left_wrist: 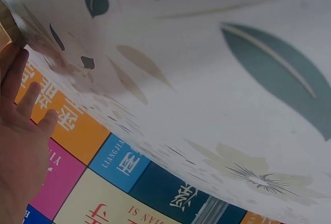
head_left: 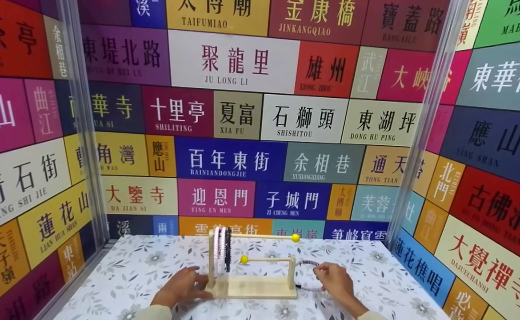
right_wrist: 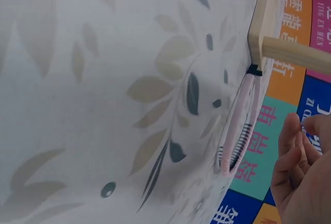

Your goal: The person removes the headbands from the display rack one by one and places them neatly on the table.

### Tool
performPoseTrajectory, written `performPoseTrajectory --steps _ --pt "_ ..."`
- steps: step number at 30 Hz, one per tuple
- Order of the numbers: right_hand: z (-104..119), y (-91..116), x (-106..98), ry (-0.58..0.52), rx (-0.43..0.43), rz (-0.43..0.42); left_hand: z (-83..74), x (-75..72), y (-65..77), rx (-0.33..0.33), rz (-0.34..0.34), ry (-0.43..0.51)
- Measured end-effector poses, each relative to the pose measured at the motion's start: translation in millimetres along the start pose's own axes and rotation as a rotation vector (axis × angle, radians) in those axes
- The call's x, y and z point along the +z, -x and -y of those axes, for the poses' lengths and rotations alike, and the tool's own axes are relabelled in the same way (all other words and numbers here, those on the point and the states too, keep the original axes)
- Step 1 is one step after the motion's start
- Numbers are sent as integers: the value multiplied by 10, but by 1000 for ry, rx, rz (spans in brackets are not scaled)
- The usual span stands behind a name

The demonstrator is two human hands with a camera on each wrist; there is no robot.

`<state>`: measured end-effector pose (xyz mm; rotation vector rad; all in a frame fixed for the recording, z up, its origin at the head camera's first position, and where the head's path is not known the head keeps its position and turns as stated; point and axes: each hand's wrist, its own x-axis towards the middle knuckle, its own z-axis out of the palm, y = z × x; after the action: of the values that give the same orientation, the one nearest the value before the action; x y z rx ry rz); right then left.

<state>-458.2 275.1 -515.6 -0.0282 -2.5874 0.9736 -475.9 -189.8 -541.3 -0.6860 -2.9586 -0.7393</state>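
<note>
A wooden stand (head_left: 260, 284) has two horizontal rods, each tipped with a yellow ball. Several pink and black rings (head_left: 221, 251) hang on its upper rod. My left hand (head_left: 182, 284) grips the left end of the stand's base between thumb and index finger, its other fingers loosely extended. Beside the stand's right post, a pink loop (right_wrist: 240, 118) with a black-and-white striped section reaches out from the base. My right hand (head_left: 334, 280) is at the loop's outer side, fingers bent; in the right wrist view its fingers (right_wrist: 289, 136) are apart from the loop, with nothing visible between them.
A white tablecloth (head_left: 131, 271) with grey leaves and flowers covers the table. Colourful panels (head_left: 233, 160) with place names form walls at the back and both sides, joined by clear corner strips (head_left: 80, 111).
</note>
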Motion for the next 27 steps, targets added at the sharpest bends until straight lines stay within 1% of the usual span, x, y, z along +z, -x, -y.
performPoseTrajectory --steps 2,4,7,9,13,18,20,24,27 --pt "55 4 34 -17 -47 -6 2 -9 15 40 -12 -18" --pt "108 3 63 -30 -85 6 -4 -17 26 65 -19 -36" --pt "203 8 98 -47 -133 26 -20 -20 42 87 -26 -54" --pt "271 20 117 -52 -164 45 -32 -15 42 56 -18 -43" --pt "389 47 141 -49 -236 64 -40 4 31 29 -20 -19" --pt "447 43 128 -21 -261 36 -48 27 1 -26 -16 7" --pt "453 37 114 -18 -260 26 -47 32 -6 -29 -15 9" --pt "483 31 97 -18 -266 27 -42 29 1 -14 -13 -1" --pt "518 32 101 -13 -287 13 -32 17 14 -25 -5 -4"
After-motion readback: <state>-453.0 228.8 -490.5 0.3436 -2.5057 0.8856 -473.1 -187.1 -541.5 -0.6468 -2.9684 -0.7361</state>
